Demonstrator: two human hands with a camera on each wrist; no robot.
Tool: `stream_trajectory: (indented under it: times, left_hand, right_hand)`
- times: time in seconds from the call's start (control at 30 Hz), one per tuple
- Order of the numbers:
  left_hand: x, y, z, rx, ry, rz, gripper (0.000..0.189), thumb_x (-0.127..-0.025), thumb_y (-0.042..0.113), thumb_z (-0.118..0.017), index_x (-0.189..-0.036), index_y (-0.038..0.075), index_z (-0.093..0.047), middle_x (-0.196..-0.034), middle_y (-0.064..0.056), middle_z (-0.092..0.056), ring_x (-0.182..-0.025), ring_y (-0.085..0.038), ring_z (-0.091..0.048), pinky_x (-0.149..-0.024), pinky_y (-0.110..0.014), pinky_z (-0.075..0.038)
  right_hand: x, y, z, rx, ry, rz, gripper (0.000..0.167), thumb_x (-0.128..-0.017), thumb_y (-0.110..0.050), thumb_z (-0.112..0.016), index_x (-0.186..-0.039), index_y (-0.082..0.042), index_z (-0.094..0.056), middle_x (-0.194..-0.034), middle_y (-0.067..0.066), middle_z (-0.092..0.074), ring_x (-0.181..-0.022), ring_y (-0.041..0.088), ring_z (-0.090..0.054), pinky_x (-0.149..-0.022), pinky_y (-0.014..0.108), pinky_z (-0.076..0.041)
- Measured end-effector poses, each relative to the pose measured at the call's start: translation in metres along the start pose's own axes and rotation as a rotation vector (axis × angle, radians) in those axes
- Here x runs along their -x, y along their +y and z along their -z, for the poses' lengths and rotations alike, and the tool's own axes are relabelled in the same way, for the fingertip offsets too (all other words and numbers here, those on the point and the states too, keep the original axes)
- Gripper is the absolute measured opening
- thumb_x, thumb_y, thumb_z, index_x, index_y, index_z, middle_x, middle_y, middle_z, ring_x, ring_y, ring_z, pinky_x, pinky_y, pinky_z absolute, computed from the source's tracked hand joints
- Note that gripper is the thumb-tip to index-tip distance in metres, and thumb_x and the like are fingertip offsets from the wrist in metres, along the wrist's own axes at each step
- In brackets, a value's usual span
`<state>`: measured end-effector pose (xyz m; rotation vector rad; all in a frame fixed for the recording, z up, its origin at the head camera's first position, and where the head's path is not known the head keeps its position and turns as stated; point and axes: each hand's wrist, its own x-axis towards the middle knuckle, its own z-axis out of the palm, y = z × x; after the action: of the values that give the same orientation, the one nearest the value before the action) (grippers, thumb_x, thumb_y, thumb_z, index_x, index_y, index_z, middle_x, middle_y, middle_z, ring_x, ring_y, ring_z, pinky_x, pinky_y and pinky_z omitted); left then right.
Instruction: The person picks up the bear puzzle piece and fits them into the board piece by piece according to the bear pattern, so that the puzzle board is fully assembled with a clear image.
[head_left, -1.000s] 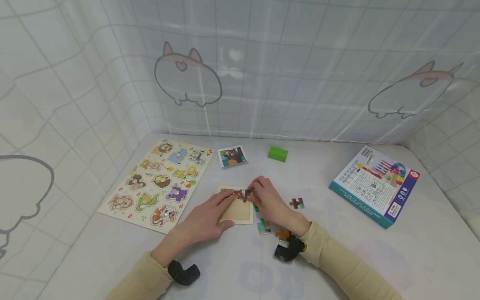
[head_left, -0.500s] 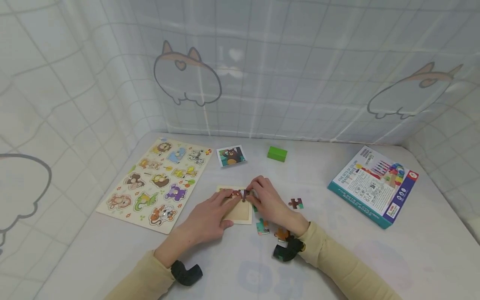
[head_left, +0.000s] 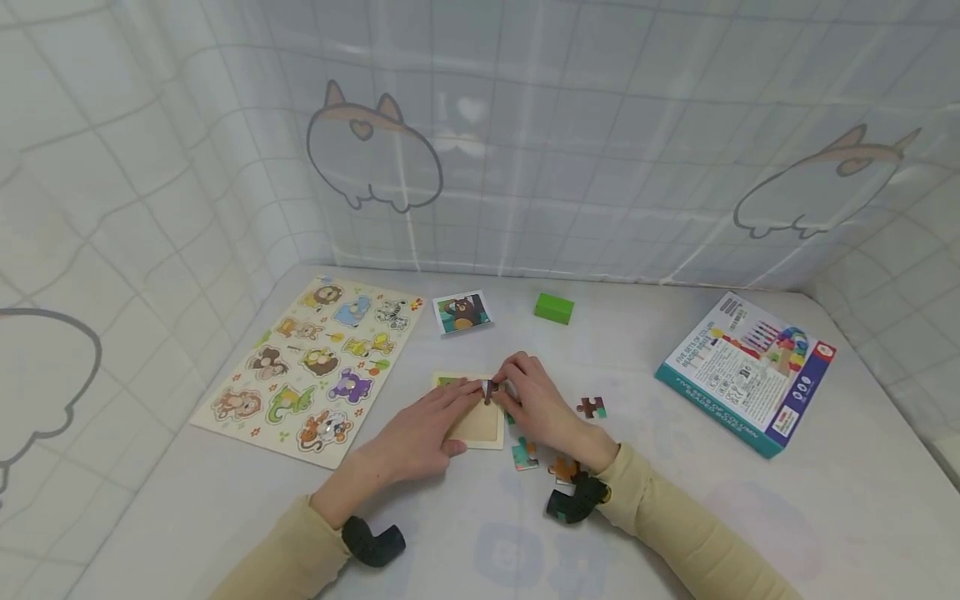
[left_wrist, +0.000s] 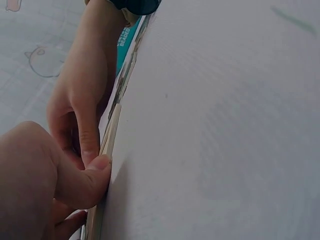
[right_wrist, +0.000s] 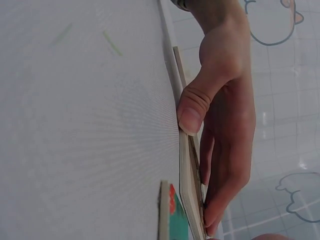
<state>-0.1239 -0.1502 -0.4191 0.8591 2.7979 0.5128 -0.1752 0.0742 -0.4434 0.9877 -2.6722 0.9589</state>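
One hand (head_left: 418, 431) (left), fingers straight, touching tray (head_left: 482, 427)

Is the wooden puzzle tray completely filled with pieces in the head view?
No, bare wood shows across the near part of the wooden puzzle tray, beside the left hand.

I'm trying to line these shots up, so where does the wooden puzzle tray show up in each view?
Head: the puzzle tray is just below centre, partly covered by the left hand.
Left wrist: puzzle tray edge-on, left of centre, partly hidden.
Right wrist: puzzle tray edge-on, right of centre, running down towards the bottom.
Shared landmark: the left thumb at its edge.
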Motion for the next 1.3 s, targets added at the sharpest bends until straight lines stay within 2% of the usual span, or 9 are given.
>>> stream_trajectory:
  times: [0.3,0.5,1.03,1.3]
  left_hand:
    - [0.001,-0.001,0.0,-0.045,-0.014,-0.05,0.068,-0.095,0.018,-0.061,-0.157,0.014,-0.033,-0.165,-0.002,-0.027,-0.154,-0.025,-0.019,-0.125,-0.045,-0.023]
    - [0.001,0.001,-0.001,-0.068,-0.024,-0.042,0.07,-0.096,0.016,-0.06,-0.158,0.013,-0.029,-0.165,-0.001,-0.027,-0.155,-0.025,-0.016,-0.127,-0.042,-0.018]
    - [0.0,0.0,-0.003,-0.077,-0.03,-0.038,0.07,-0.097,0.016,-0.06,-0.159,0.014,-0.028,-0.166,0.0,-0.024,-0.155,-0.023,-0.013,-0.127,-0.042,-0.017]
    - [0.0,0.001,-0.005,-0.073,-0.024,-0.037,0.07,-0.097,0.017,-0.058,-0.159,0.014,-0.027,-0.167,0.001,-0.023,-0.155,-0.023,-0.013,-0.127,-0.041,-0.017]
  right_hand:
    - [-0.001,-0.001,-0.001,-0.008,-0.001,-0.003,0.013,-0.096,-0.013,-0.067,-0.107,-0.005,-0.065,-0.112,0.007,-0.056,-0.096,0.02,-0.048,-0.079,0.033,-0.046]
    - [-0.001,-0.001,-0.001,-0.002,-0.007,-0.008,0.015,-0.097,-0.013,-0.067,-0.109,-0.005,-0.065,-0.112,0.007,-0.056,-0.097,0.021,-0.048,-0.08,0.034,-0.047]
    - [-0.001,-0.004,0.0,-0.005,-0.017,-0.036,0.016,-0.097,-0.014,-0.066,-0.11,-0.006,-0.065,-0.113,0.006,-0.055,-0.099,0.021,-0.048,-0.082,0.034,-0.048]
    - [0.003,-0.005,0.012,-0.033,-0.027,-0.059,0.023,-0.099,-0.012,-0.063,-0.121,-0.005,-0.065,-0.116,0.005,-0.06,-0.107,0.02,-0.054,-0.09,0.038,-0.053]
